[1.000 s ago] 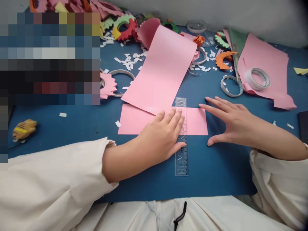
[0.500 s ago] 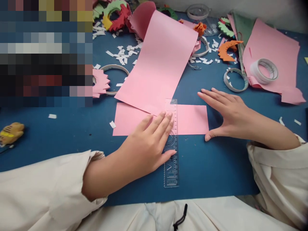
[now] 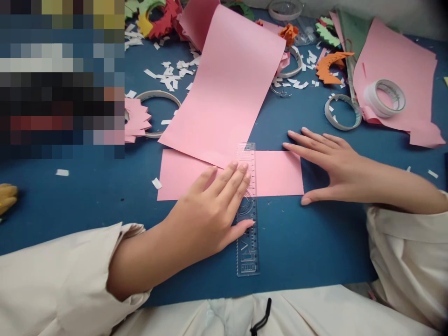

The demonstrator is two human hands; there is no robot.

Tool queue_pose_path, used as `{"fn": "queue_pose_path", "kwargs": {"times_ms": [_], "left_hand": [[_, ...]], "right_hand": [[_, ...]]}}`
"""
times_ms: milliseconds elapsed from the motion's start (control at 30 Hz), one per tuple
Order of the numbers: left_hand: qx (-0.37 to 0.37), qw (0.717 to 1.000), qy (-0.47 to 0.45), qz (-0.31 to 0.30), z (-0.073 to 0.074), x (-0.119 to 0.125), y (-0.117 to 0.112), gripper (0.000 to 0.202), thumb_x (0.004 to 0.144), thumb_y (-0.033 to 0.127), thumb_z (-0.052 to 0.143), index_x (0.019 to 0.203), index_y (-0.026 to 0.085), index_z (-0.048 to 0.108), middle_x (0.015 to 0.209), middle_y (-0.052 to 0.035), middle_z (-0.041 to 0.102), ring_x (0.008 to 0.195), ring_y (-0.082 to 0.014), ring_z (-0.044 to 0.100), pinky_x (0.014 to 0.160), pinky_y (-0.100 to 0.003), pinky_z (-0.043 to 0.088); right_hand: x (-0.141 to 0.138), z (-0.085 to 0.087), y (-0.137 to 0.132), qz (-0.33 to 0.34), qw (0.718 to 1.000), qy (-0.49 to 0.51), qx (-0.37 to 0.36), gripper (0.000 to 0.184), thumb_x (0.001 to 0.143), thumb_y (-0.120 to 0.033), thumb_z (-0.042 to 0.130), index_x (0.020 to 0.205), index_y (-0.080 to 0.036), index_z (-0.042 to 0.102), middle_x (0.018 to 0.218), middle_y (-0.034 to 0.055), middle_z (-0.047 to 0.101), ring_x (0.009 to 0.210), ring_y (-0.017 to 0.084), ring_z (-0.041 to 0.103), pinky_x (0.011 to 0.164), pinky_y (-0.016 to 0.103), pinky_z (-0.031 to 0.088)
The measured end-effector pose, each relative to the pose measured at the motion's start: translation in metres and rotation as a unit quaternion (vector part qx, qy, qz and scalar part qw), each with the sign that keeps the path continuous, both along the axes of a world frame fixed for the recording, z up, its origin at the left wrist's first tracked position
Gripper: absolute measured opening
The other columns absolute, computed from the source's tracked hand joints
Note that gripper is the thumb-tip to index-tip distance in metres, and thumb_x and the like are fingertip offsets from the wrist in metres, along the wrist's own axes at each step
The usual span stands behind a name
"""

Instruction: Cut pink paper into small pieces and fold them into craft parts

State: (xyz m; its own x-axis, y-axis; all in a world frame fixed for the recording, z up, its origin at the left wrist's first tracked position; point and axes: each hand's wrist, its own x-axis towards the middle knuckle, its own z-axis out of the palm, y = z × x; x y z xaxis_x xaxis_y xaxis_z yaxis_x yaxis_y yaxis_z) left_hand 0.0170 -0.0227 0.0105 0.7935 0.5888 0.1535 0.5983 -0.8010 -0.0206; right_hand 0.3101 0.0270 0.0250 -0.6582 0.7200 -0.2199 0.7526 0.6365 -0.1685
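Note:
My left hand (image 3: 217,205) lies flat with its fingers on a clear plastic ruler (image 3: 248,254). That ruler stands crosswise over a pink paper strip (image 3: 278,173), pressed down on it. Beside the strip's right end is my right hand (image 3: 334,163), fingers spread, with the thumb near the lower corner and the fingertips by the upper edge. A larger pink sheet (image 3: 231,84) curls at its far end, and its near corner overlaps the strip and reaches under or beside my left fingers.
Tape rolls (image 3: 343,112) and a white tape roll (image 3: 385,98) sit at the right, near pink paper (image 3: 416,70). White paper scraps (image 3: 171,77) scatter across the back. Folded paper rings, one orange (image 3: 331,67) and one pink (image 3: 138,120), lie around. A yellow-brown object (image 3: 7,200) is at the left edge.
The view has shifted slightly. My right hand has moved a little, its fingertips now reaching over the strip's upper right edge. My left hand stays on the ruler.

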Motion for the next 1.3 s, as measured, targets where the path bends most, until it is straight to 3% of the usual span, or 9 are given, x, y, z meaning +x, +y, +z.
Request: {"fn": "queue_pose_path", "kwargs": {"times_ms": [100,200,633,833,1067,1300], "left_hand": [[-0.003,1.0,-0.008,0.001,-0.001,-0.001,0.0,0.056,0.095,0.042,0.036,0.131,0.002,0.048,0.138,-0.0168,0.045,0.127,-0.031,0.046,0.101,-0.046,0.044],[-0.01,1.0,-0.01,0.002,-0.001,-0.002,0.0,0.056,0.095,0.042,0.036,0.131,0.001,0.048,0.139,-0.0169,0.044,0.128,-0.0319,0.046,0.101,-0.047,0.043],[-0.013,1.0,-0.009,0.003,-0.001,-0.002,0.0,0.056,0.095,0.042,0.036,0.132,0.002,0.047,0.14,-0.0168,0.044,0.128,-0.0317,0.045,0.101,-0.046,0.042],[-0.016,1.0,-0.011,0.004,-0.002,-0.002,0.0,0.057,0.095,0.043,0.035,0.133,0.002,0.046,0.141,-0.017,0.042,0.129,-0.0323,0.044,0.102,-0.047,0.041],[-0.017,1.0,-0.009,-0.001,0.0,-0.002,0.0,0.055,0.095,0.04,0.036,0.131,0.001,0.047,0.139,-0.0181,0.044,0.127,-0.0331,0.046,0.1,-0.047,0.043],[-0.019,1.0,-0.007,0.0,0.001,-0.001,0.0,0.055,0.095,0.04,0.037,0.132,0.001,0.047,0.14,-0.0182,0.043,0.128,-0.0337,0.045,0.099,-0.048,0.044]], "right_hand": [[0.012,0.009,0.003,0.013,0.997,-0.007,-0.074,0.084,0.082,-0.062,0.048,0.149,-0.035,0.005,0.156,0.0016,0.009,0.142,0.033,0.011,0.108,0.062,0.023],[0.013,0.012,0.003,-0.001,0.995,-0.007,-0.097,0.079,0.086,-0.055,0.046,0.149,-0.035,0.002,0.156,-0.0009,0.003,0.143,0.031,0.003,0.111,0.062,0.017],[-0.005,0.004,-0.007,-0.045,0.996,-0.025,-0.073,0.077,0.088,-0.058,0.038,0.149,-0.033,-0.002,0.156,0.0029,-0.005,0.142,0.035,-0.002,0.108,0.068,0.01],[0.004,0.01,-0.004,0.002,0.995,-0.015,-0.102,0.079,0.086,-0.058,0.042,0.148,-0.037,-0.003,0.156,0.0013,-0.005,0.142,0.035,-0.002,0.108,0.066,0.012],[0.0,0.008,-0.006,-0.005,0.996,-0.015,-0.082,0.073,0.088,-0.056,0.041,0.147,-0.04,0.001,0.156,0.0025,-0.006,0.141,0.038,-0.001,0.103,0.072,0.013],[-0.003,0.006,-0.008,-0.023,0.997,-0.009,-0.08,0.073,0.088,-0.051,0.043,0.147,-0.04,0.001,0.156,0.0014,-0.003,0.141,0.037,0.0,0.104,0.071,0.013]]}}
